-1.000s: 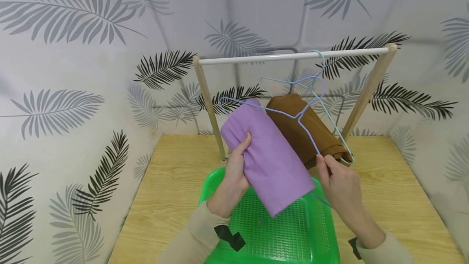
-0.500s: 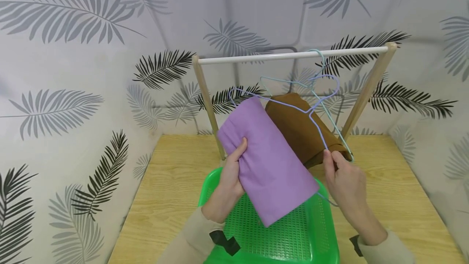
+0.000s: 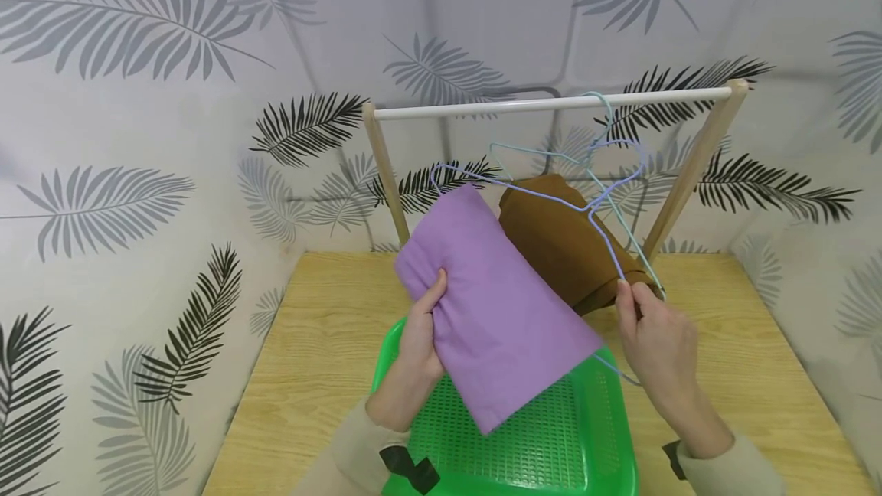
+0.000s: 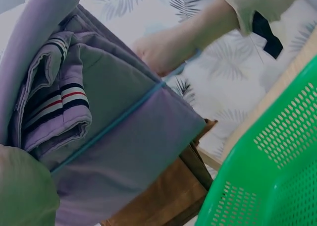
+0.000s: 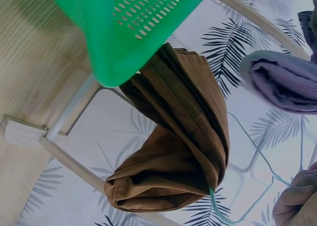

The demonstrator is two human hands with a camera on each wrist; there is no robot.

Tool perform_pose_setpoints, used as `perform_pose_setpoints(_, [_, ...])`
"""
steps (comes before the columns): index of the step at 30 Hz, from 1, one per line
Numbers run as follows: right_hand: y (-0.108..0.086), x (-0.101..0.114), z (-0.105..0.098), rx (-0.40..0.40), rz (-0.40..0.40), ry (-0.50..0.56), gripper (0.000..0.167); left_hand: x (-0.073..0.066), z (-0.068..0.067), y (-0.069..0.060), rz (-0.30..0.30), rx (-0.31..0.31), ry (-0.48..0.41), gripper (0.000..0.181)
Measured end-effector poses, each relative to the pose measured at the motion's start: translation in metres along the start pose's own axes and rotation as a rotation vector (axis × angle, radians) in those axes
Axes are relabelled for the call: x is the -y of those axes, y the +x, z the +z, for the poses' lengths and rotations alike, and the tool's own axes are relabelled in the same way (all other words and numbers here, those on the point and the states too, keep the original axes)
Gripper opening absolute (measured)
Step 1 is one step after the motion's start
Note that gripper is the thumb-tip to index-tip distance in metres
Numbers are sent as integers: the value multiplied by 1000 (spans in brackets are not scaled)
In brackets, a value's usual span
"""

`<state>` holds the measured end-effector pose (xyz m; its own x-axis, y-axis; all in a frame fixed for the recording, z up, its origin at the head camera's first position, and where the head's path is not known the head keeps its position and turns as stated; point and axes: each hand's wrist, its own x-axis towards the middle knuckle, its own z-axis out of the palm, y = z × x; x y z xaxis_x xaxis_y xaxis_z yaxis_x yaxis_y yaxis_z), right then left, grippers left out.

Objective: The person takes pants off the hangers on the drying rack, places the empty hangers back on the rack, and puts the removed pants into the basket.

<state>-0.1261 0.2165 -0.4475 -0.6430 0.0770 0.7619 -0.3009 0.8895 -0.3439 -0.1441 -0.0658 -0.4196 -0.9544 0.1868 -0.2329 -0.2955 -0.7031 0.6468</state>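
Observation:
A folded purple garment (image 3: 510, 312) hangs over the lower bar of a periwinkle hanger (image 3: 589, 209), tilted above the green basket. My left hand (image 3: 419, 339) grips the garment's left side, thumb on top. With thumb and fingers, my right hand (image 3: 661, 343) pinches the hanger's right arm near its corner. Striped bands (image 4: 74, 99) show on the garment's underside in the left wrist view, where the hanger bar (image 4: 111, 129) crosses the cloth. Behind it, a folded brown garment (image 3: 551, 243) hangs on a mint hanger (image 3: 609, 113) hooked over the rack's rod.
A small rack with a white rod (image 3: 482, 109) and wooden posts (image 3: 692, 167) stands at the back of the wooden table (image 3: 317, 343). Below my hands sits a perforated green basket (image 3: 623, 442). Leaf-patterned walls (image 3: 138, 190) enclose the table.
The periwinkle hanger has shifted right and its hook has moved closer to the mint hanger's. My right hand moved slightly right with it; my left hand drew the purple cloth left and down, spreading it wider.

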Motion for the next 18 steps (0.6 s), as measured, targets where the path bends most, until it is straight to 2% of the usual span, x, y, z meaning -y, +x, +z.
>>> perform_pose_setpoints(9, [-4,-3,8,-63,-74,-28,56,-10,4,-7,48,-64,-44,23])
perform_pose_setpoints(12, [-5,-5,10,-78,-87,-31,58,-11,5,-8,56,-62,-53,21])
perform_pose_setpoints(18, [-7,-10,11,-84,-83,-40,58,-13,1,-10,31,-46,-40,18])
